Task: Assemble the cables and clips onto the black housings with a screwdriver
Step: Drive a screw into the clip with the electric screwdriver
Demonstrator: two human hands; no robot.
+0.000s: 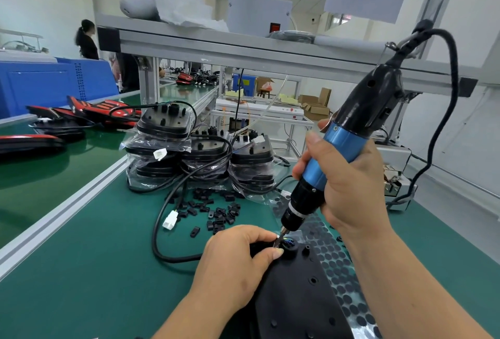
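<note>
The right hand (349,184) was closed round the blue barrel of the electric screwdriver (351,127), gripping it firmly; the tool stood tilted, its top leaning to the right, its bit set down on the top end of the black housing (297,292). The left hand (238,257) lay curled over that same end, thumb and forefinger pinched upon the housing just beside the bit; thin coloured wires showed there, but whether a clip sat under the fingers could not be told. The housing lay flat on the green bench mat (81,271), at the near edge between both forearms, partly over a sheet of round black pads (335,257). A black cable (155,230) looped leftward from under the left hand, ending in a white connector (170,221); loose black clips (213,211) lay scattered just behind it; three stacks of bagged housings (200,154) stood beyond the clips. Red-and-black lamp units (108,111) lay on the adjoining bench at left; a person (86,39) stood in the far background.
</note>
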